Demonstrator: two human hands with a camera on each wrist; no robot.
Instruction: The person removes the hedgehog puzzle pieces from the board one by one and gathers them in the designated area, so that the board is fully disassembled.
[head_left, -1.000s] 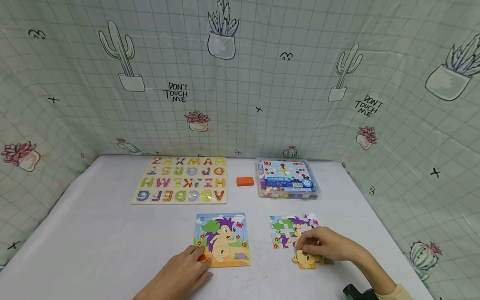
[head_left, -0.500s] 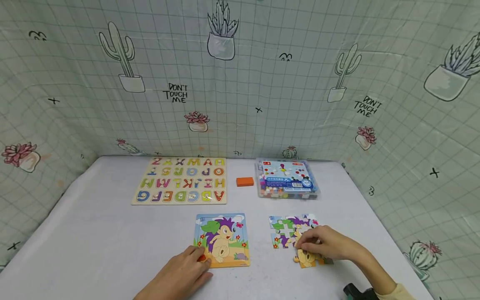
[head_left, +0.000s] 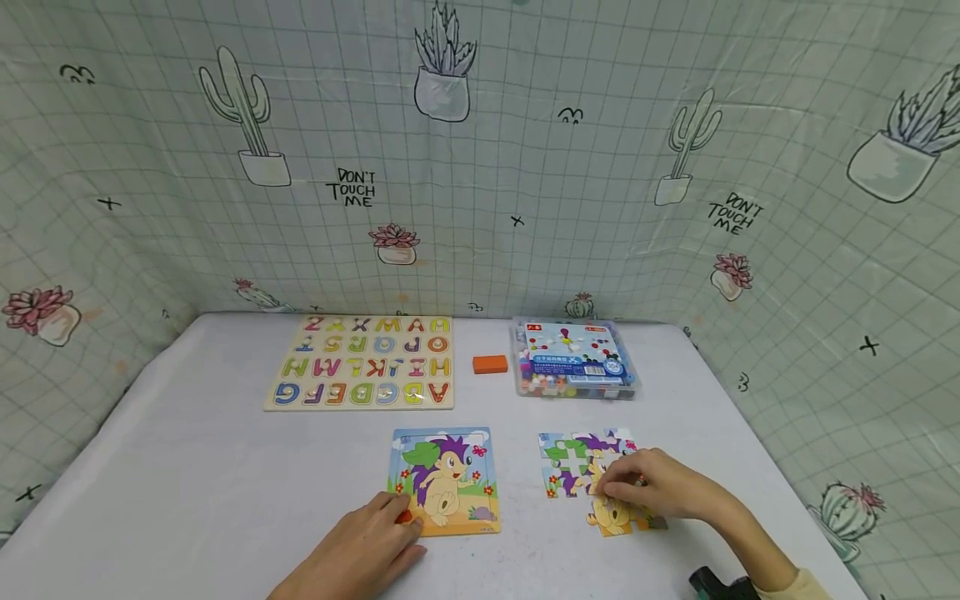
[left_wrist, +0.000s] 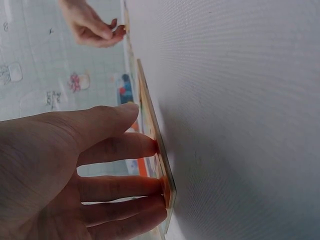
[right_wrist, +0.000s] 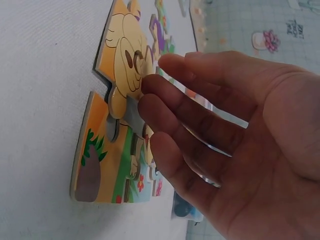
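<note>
My left hand [head_left: 367,542] rests its fingertips on the lower left corner of a square hedgehog picture board [head_left: 444,450]. The left wrist view shows those fingers fairly straight against the thin board [left_wrist: 159,150]. On the right, my right hand [head_left: 660,487] has curled fingers and pinches a cream-and-orange puzzle piece [head_left: 613,518] at its upper side. Up close, this piece [right_wrist: 120,60] shows the hedgehog's belly and foot, overlapping an orange piece with a grey mound [right_wrist: 90,172]. Beyond it lie several joined puzzle pieces [head_left: 555,454], with a gap among them; my hand hides some.
Behind stand a wooden alphabet board [head_left: 360,362], an orange block [head_left: 490,364] and a clear plastic case [head_left: 576,358] of coloured parts. A dark object [head_left: 720,585] lies by my right forearm. A printed cloth [head_left: 480,167] hangs behind the white table [head_left: 187,467].
The belly piece has turned slightly and moved up toward the joined pieces under my right fingers. My right hand has shifted a little; the left has stayed still.
</note>
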